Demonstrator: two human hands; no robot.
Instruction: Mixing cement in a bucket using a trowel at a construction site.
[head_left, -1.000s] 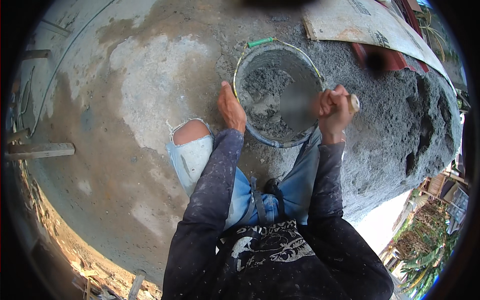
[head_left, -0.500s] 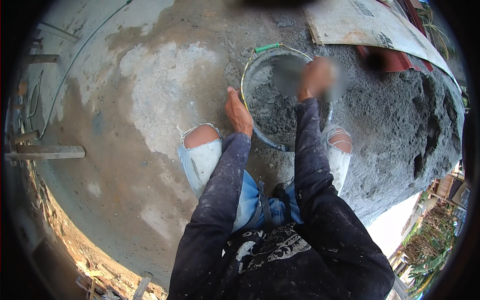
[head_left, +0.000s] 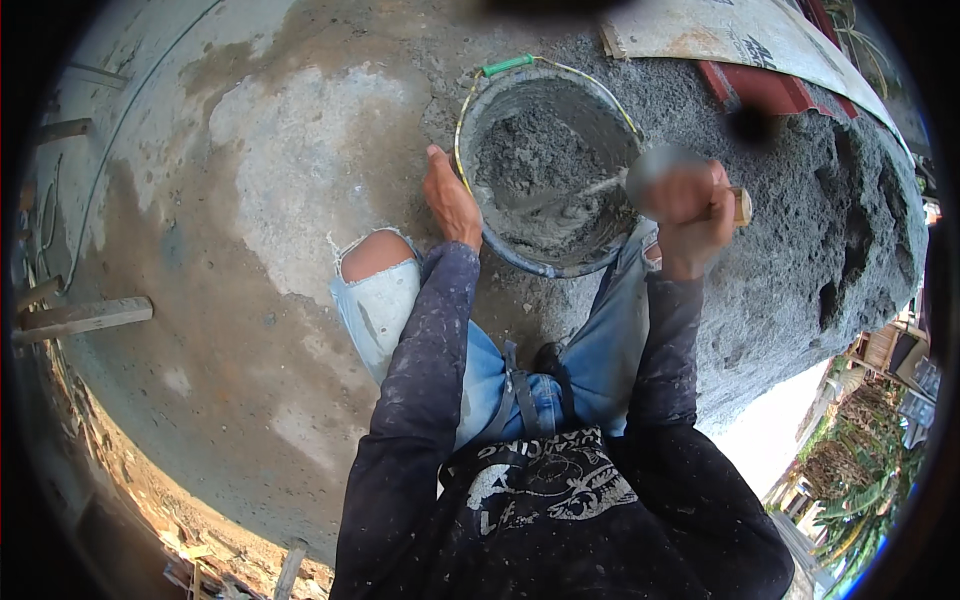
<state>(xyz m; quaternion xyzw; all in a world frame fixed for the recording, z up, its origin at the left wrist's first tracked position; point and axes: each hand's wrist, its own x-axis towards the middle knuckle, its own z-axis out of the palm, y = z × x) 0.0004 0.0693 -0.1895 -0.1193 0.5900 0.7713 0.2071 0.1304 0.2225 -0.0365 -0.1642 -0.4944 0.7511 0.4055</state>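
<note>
Operator: Head view: what are my hands doing?

Engineer: Your right hand (head_left: 703,225) is closed round a wooden-handled trowel (head_left: 603,185), shank angled down into the mortar (head_left: 530,150). Your left hand (head_left: 452,205) lies along the left side of the bucket (head_left: 560,271), thumb up; fingers hidden, can't tell if they're gripping.

Operator: Where's the bucket?

Engineer: On the concrete ground (head_left: 250,330) in front of you, mouth up, bail (head_left: 507,65) with its green grip over by the far rim. Grey mortar inside.

Operator: How far along?

Engineer: Part mixed, I'd judge. Near side looks wet and smooth; far side is crumbly. Probably left to do: work that in until even. Can't make out the blade, so no read on its load.
</note>
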